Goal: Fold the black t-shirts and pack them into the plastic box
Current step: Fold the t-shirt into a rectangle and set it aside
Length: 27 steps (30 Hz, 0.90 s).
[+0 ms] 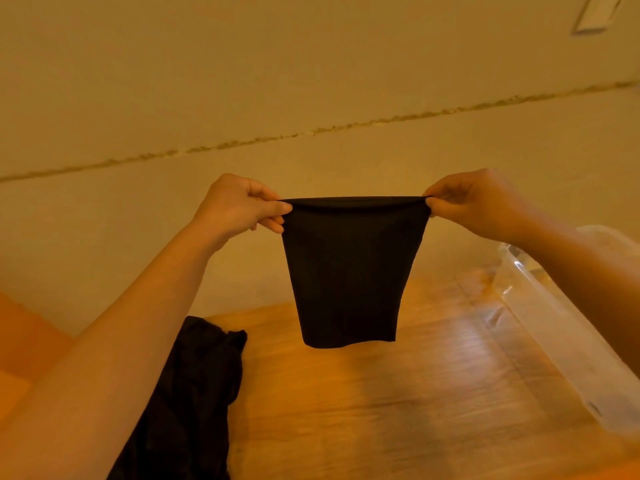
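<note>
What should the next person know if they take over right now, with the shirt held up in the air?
Left hand: pinches the top left corner of the folded black shirt.
Right hand: pinches the top right corner.
The shirt hangs in the air above the wooden table, touching nothing else.
A pile of black shirts lies crumpled on the table's left side, partly behind the left forearm.
The clear plastic box sits at the right; little of its inside shows, and I see no shirt in it.
Done: this shirt looks mostly folded.
Left: finish it, put it in the box, then fold and pack the pile.
</note>
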{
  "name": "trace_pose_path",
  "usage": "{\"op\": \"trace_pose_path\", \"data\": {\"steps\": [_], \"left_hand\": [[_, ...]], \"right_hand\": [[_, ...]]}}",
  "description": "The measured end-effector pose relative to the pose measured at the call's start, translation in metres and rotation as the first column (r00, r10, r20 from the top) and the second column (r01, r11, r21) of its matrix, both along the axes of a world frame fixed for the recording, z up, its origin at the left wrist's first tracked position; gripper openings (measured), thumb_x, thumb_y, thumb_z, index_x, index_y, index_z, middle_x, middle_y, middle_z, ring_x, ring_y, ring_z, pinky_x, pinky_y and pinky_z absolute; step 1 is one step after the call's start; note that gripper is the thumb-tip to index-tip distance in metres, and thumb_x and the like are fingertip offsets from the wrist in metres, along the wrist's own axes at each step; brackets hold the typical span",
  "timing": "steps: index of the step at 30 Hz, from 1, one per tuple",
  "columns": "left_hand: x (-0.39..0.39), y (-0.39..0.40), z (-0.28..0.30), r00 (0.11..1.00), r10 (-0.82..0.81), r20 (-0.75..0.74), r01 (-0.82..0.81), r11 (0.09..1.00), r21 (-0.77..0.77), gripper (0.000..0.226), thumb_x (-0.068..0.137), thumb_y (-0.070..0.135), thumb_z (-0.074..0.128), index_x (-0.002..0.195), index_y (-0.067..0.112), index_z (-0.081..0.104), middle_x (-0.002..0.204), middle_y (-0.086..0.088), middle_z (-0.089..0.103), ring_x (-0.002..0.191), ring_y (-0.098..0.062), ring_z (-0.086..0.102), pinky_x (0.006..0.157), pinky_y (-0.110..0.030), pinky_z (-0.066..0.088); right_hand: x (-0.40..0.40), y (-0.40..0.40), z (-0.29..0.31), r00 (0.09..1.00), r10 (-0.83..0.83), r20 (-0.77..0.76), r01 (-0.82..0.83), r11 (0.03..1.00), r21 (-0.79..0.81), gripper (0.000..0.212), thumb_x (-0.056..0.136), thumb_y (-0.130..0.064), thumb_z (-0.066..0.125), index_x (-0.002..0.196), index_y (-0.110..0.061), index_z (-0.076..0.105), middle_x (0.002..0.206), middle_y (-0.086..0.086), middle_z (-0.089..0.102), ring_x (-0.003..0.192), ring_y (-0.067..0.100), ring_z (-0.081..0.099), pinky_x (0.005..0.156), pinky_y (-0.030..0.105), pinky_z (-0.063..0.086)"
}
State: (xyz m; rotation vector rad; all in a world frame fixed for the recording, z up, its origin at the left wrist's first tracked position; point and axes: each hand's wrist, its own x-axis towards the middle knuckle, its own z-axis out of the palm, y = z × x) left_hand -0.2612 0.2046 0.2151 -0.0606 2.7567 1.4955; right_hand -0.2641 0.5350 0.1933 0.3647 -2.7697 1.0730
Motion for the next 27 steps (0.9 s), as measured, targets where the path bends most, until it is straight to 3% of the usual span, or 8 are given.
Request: {"op": "trace_pose_path", "data": {"steps": [4, 9, 13, 17, 20, 22, 24, 27], "left_hand": [[-0.011, -0.003, -0.007, 0.999, 0.023, 0.023, -0.022, 0.999, -0.036, 0.014, 0.080, 0.018, 0.077, 0.088, 0.008, 0.070, 0.072, -0.006, 0.074, 0.067, -0.016, 0.073, 0.052, -0.022, 0.040], [-0.030, -0.001, -0.011, 0.995, 0.096, -0.041, -0.099, 0.993, -0.070, 0.011, 0.081, 0.021, 0.076, 0.085, 0.013, 0.071, 0.073, -0.003, 0.072, 0.062, -0.012, 0.071, 0.051, -0.014, 0.039], [-0.033, 0.001, -0.009, 0.965, 0.150, -0.216, -0.162, 0.986, -0.040, 0.010, 0.082, 0.023, 0.076, 0.087, 0.016, 0.071, 0.072, 0.000, 0.071, 0.057, -0.010, 0.069, 0.064, -0.020, 0.051], [-0.012, 0.002, -0.023, 0.931, 0.118, -0.347, -0.163, 0.981, -0.104, 0.008, 0.081, 0.027, 0.077, 0.084, 0.027, 0.070, 0.072, 0.007, 0.068, 0.056, -0.012, 0.065, 0.066, -0.028, 0.054], [0.019, 0.004, -0.061, 0.942, 0.093, -0.323, -0.142, 0.981, -0.130, 0.011, 0.079, 0.027, 0.078, 0.081, 0.034, 0.069, 0.073, 0.012, 0.065, 0.062, -0.013, 0.060, 0.069, -0.034, 0.053], [0.046, 0.007, -0.099, 0.960, 0.066, -0.271, -0.124, 0.972, -0.200, 0.010, 0.080, 0.028, 0.076, 0.090, 0.028, 0.074, 0.077, 0.012, 0.066, 0.068, -0.009, 0.058, 0.070, -0.032, 0.052], [0.076, 0.012, -0.141, 0.970, 0.001, -0.244, -0.081, 0.945, -0.316, 0.016, 0.082, 0.029, 0.074, 0.097, 0.023, 0.076, 0.080, 0.007, 0.069, 0.069, -0.007, 0.059, 0.067, -0.031, 0.054], [0.123, 0.023, -0.197, 0.977, -0.125, -0.173, 0.040, 0.902, -0.430, 0.014, 0.081, 0.022, 0.076, 0.094, 0.018, 0.078, 0.081, 0.004, 0.072, 0.061, 0.003, 0.053, 0.058, -0.007, 0.044]], "right_hand": [[-0.020, -0.007, -0.002, 0.999, 0.034, 0.040, -0.036, 0.998, 0.060, 0.012, 0.091, -0.015, 0.062, 0.099, -0.014, 0.071, 0.079, -0.007, 0.069, 0.079, -0.002, 0.062, 0.062, 0.000, 0.042], [-0.045, -0.018, 0.002, 1.000, 0.023, 0.010, -0.024, 0.993, 0.118, 0.015, 0.092, -0.015, 0.060, 0.103, -0.011, 0.070, 0.085, 0.000, 0.067, 0.082, 0.012, 0.061, 0.075, 0.018, 0.050], [-0.054, -0.021, 0.010, 0.995, -0.016, -0.099, 0.022, 0.998, 0.058, 0.018, 0.093, -0.016, 0.059, 0.106, -0.011, 0.070, 0.092, 0.001, 0.065, 0.085, 0.012, 0.057, 0.065, 0.006, 0.037], [-0.038, -0.017, 0.000, 0.989, -0.020, -0.147, 0.016, 0.999, -0.029, 0.017, 0.093, -0.014, 0.059, 0.107, -0.012, 0.069, 0.090, -0.001, 0.065, 0.084, 0.011, 0.060, 0.065, 0.000, 0.039], [-0.013, -0.007, -0.035, 0.986, 0.045, -0.160, -0.046, 0.999, -0.006, 0.017, 0.091, -0.011, 0.063, 0.105, -0.012, 0.071, 0.090, -0.005, 0.065, 0.084, 0.007, 0.062, 0.072, -0.001, 0.040], [0.009, 0.001, -0.071, 0.977, 0.106, -0.183, -0.101, 0.994, 0.034, 0.018, 0.088, -0.009, 0.066, 0.104, -0.018, 0.071, 0.093, -0.007, 0.066, 0.082, -0.005, 0.061, 0.078, 0.006, 0.045], [0.031, 0.010, -0.117, 0.971, 0.158, -0.181, -0.148, 0.987, 0.066, 0.022, 0.084, -0.005, 0.071, 0.102, -0.018, 0.072, 0.094, -0.003, 0.069, 0.084, -0.004, 0.062, 0.079, 0.015, 0.050], [0.066, 0.021, -0.189, 0.975, 0.210, -0.068, -0.199, 0.970, 0.137, 0.024, 0.081, -0.008, 0.074, 0.103, -0.018, 0.073, 0.098, -0.001, 0.072, 0.089, 0.007, 0.064, 0.079, 0.027, 0.055]]}}
